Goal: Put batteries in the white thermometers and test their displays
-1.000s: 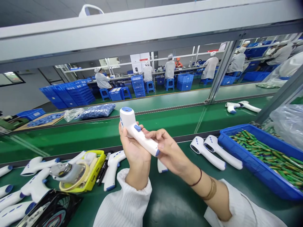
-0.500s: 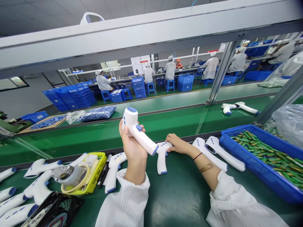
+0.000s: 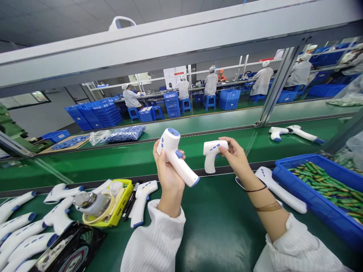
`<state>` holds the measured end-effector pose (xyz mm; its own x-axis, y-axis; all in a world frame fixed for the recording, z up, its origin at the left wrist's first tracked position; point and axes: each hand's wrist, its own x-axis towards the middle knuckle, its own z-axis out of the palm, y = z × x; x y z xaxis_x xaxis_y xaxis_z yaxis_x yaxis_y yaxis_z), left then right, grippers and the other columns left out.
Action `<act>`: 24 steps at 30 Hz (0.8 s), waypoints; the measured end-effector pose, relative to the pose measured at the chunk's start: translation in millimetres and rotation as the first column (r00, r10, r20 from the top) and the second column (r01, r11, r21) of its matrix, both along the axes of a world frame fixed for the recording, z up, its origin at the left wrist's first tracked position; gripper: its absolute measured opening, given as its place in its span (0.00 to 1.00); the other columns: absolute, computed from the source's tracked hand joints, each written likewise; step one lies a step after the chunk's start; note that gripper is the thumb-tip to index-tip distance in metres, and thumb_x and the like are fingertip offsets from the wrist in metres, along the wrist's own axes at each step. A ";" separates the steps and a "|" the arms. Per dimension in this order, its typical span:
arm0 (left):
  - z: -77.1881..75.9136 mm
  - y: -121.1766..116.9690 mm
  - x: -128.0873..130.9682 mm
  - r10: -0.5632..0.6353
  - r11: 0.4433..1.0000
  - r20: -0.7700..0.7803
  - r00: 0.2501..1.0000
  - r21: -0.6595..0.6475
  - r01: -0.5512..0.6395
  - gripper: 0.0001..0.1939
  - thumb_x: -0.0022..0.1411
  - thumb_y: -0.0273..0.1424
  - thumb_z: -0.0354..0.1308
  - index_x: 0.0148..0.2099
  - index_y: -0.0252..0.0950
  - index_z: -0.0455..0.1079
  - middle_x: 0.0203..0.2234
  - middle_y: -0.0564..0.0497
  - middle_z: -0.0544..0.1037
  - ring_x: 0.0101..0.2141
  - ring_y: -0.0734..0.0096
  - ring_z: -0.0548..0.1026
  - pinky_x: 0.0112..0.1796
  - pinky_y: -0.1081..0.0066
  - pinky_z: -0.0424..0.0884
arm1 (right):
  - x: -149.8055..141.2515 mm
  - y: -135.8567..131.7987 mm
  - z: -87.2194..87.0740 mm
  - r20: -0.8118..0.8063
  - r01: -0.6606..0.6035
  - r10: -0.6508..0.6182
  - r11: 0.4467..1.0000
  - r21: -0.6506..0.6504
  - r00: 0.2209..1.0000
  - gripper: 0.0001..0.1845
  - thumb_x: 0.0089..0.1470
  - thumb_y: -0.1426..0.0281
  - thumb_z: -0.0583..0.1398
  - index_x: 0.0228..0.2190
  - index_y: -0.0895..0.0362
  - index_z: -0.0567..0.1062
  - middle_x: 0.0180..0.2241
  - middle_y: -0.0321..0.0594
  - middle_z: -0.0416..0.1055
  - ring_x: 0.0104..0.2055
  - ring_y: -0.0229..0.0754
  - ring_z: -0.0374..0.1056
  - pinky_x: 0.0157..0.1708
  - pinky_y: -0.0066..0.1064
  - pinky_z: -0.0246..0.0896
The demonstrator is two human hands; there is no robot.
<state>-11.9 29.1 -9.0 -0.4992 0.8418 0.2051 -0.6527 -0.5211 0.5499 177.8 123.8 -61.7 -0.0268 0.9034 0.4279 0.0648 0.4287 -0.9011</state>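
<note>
My left hand point(image 3: 167, 174) is wrapped round a white gun-shaped thermometer point(image 3: 176, 158) with blue buttons, its head up and its handle slanting down to the right. My right hand point(image 3: 236, 158) pinches the head of a second white thermometer point(image 3: 212, 154), held in the air above the green bench with its handle hanging down. The two thermometers are apart, roughly level, above the dark strip along the conveyor's near edge.
More white thermometers lie at the left point(image 3: 25, 230), beside my right forearm point(image 3: 279, 190) and on the green conveyor point(image 3: 292, 132). A yellow tray point(image 3: 120, 209) with tape rolls sits left. A blue bin point(image 3: 314, 211) of green parts stands right. Other people work at distant benches.
My right hand let go of the first thermometer, reached down to one lying on the bench, and has lifted it into the air. My left hand kept its thermometer raised.
</note>
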 end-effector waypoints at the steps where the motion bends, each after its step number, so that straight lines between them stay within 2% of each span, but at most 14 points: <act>1: -0.9 0.8 -0.3 -0.014 1.000 0.003 1.000 0.009 0.014 0.18 0.63 0.31 0.53 0.55 0.44 0.61 0.39 0.52 0.75 0.26 0.76 0.74 0.29 0.76 0.71 | -0.2 -1.4 1.9 -0.018 -0.001 0.001 1.000 -0.002 1.000 0.24 0.51 0.56 0.64 0.46 0.54 0.70 0.39 0.42 0.70 0.36 0.44 0.68 0.33 0.34 0.68; 4: -3.6 2.7 -1.1 -0.008 0.999 -0.026 1.000 -0.035 0.007 0.18 0.64 0.31 0.53 0.56 0.45 0.60 0.42 0.51 0.75 0.27 0.75 0.75 0.30 0.76 0.72 | -2.0 -4.3 5.1 -0.020 -0.002 0.003 1.000 0.016 1.000 0.23 0.50 0.57 0.65 0.46 0.54 0.71 0.37 0.41 0.70 0.35 0.44 0.68 0.32 0.34 0.69; 7: -4.4 0.7 -0.6 0.056 0.991 -0.254 0.966 -0.106 -0.086 0.25 0.62 0.31 0.59 0.61 0.46 0.61 0.49 0.49 0.73 0.33 0.73 0.77 0.35 0.75 0.74 | -3.5 -6.0 6.4 -0.008 -0.002 0.002 1.000 0.029 1.000 0.22 0.50 0.57 0.65 0.45 0.54 0.72 0.37 0.42 0.70 0.35 0.43 0.68 0.32 0.33 0.69; 10: -3.6 -4.8 1.1 0.191 0.966 -0.555 0.809 -0.038 -0.254 0.34 0.55 0.25 0.67 0.62 0.46 0.65 0.52 0.49 0.72 0.46 0.69 0.74 0.42 0.79 0.71 | -3.3 -7.3 8.0 -0.020 -0.014 0.014 1.000 0.016 1.000 0.23 0.50 0.56 0.65 0.45 0.54 0.72 0.36 0.41 0.70 0.35 0.43 0.68 0.32 0.33 0.69; 12: -5.0 -5.9 0.9 0.269 0.937 -0.684 0.678 0.024 -0.348 0.32 0.53 0.24 0.69 0.59 0.46 0.70 0.49 0.49 0.74 0.50 0.69 0.71 0.44 0.81 0.68 | -2.6 -8.0 9.0 -0.023 -0.019 0.020 1.000 0.004 1.000 0.23 0.50 0.56 0.65 0.45 0.54 0.72 0.36 0.41 0.70 0.35 0.43 0.68 0.32 0.33 0.70; 14: -11.4 -0.9 -2.4 0.252 0.927 -0.772 0.583 0.021 -0.374 0.27 0.53 0.26 0.69 0.56 0.45 0.73 0.47 0.49 0.75 0.49 0.68 0.71 0.45 0.81 0.66 | -2.0 -8.0 9.1 -0.017 -0.028 0.028 1.000 -0.005 0.999 0.23 0.51 0.56 0.65 0.45 0.55 0.72 0.37 0.41 0.71 0.35 0.43 0.68 0.32 0.34 0.70; 15: -17.4 4.4 -5.6 0.194 0.932 -0.795 0.575 -0.034 -0.362 0.25 0.52 0.28 0.70 0.54 0.44 0.75 0.46 0.49 0.76 0.47 0.68 0.72 0.44 0.81 0.66 | -1.7 -7.6 8.6 -0.013 -0.030 0.030 1.000 -0.006 0.999 0.23 0.51 0.56 0.65 0.45 0.55 0.72 0.37 0.42 0.71 0.35 0.43 0.68 0.32 0.34 0.70; 17: -35.3 19.7 -14.8 0.019 0.927 -0.774 0.633 -0.224 -0.301 0.24 0.49 0.30 0.73 0.50 0.40 0.76 0.39 0.48 0.77 0.39 0.68 0.74 0.38 0.79 0.67 | -1.3 -6.2 6.4 0.005 -0.026 0.026 1.000 0.001 1.000 0.23 0.52 0.56 0.64 0.46 0.55 0.72 0.38 0.42 0.71 0.35 0.43 0.68 0.33 0.34 0.69; 19: -59.3 38.0 -26.5 -0.130 0.880 -0.682 0.720 -0.414 -0.233 0.23 0.44 0.30 0.75 0.44 0.35 0.76 0.29 0.49 0.76 0.28 0.71 0.72 0.31 0.78 0.66 | -1.1 -4.5 3.3 0.040 -0.019 0.019 1.000 0.010 0.999 0.22 0.53 0.56 0.64 0.46 0.55 0.73 0.37 0.42 0.71 0.36 0.43 0.68 0.34 0.34 0.68; 21: -84.6 54.6 -38.4 -0.169 0.842 -0.625 0.762 -0.493 -0.217 0.23 0.43 0.27 0.75 0.42 0.30 0.75 0.24 0.51 0.73 0.24 0.73 0.70 0.30 0.76 0.67 | -1.1 -3.4 0.5 0.068 -0.027 0.027 1.000 0.005 0.997 0.22 0.53 0.56 0.63 0.46 0.55 0.73 0.37 0.42 0.71 0.36 0.43 0.67 0.34 0.33 0.66; 24: -111.0 70.1 -51.4 -0.159 0.808 -0.541 0.826 -0.552 -0.207 0.28 0.51 0.28 0.71 0.53 0.27 0.68 0.28 0.50 0.74 0.26 0.72 0.74 0.34 0.73 0.71 | -1.3 -3.5 -0.6 0.043 -0.064 0.065 0.998 -0.018 0.997 0.24 0.52 0.55 0.64 0.46 0.56 0.73 0.38 0.42 0.72 0.37 0.43 0.67 0.35 0.33 0.66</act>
<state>-63.3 99.2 -119.9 -0.4784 0.8758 -0.0642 -0.1425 -0.0053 0.9898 176.5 120.3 -62.3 -0.1035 0.9062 0.4101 0.0766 0.4183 -0.9051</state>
